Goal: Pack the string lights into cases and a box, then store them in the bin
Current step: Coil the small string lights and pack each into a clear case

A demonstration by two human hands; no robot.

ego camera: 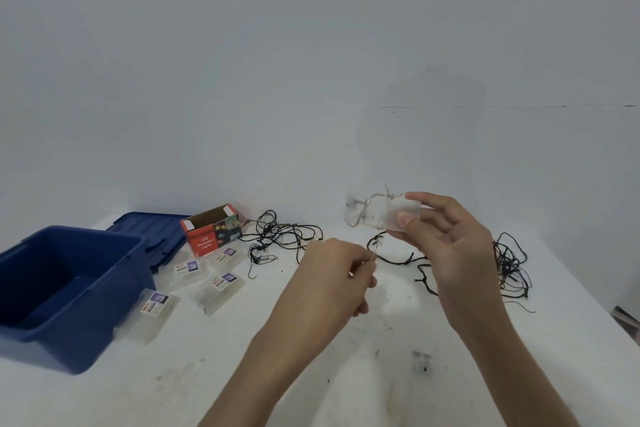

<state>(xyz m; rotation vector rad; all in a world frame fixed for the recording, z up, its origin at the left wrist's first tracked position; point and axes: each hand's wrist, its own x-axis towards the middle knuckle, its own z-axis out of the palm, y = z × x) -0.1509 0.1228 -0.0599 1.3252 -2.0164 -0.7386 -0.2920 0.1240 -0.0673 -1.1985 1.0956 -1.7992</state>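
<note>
My right hand (446,239) holds up a small clear plastic case (398,215) between thumb and fingers, with a thin pale wire light string (363,211) coiled on its left end. My left hand (336,270) pinches the thin wire's loose end just below and left of the case. Black string lights (277,236) lie tangled on the white table behind my hands, with another black tangle (509,263) at the right. A red cardboard light box (211,230) stands open at the back left. The blue bin (65,291) sits open at the left.
The bin's blue lid (152,229) lies behind the bin. Several clear labelled cases (221,288) lie flat between the bin and my left arm. The table's right edge (616,319) runs close to the right tangle. A white wall stands behind the table.
</note>
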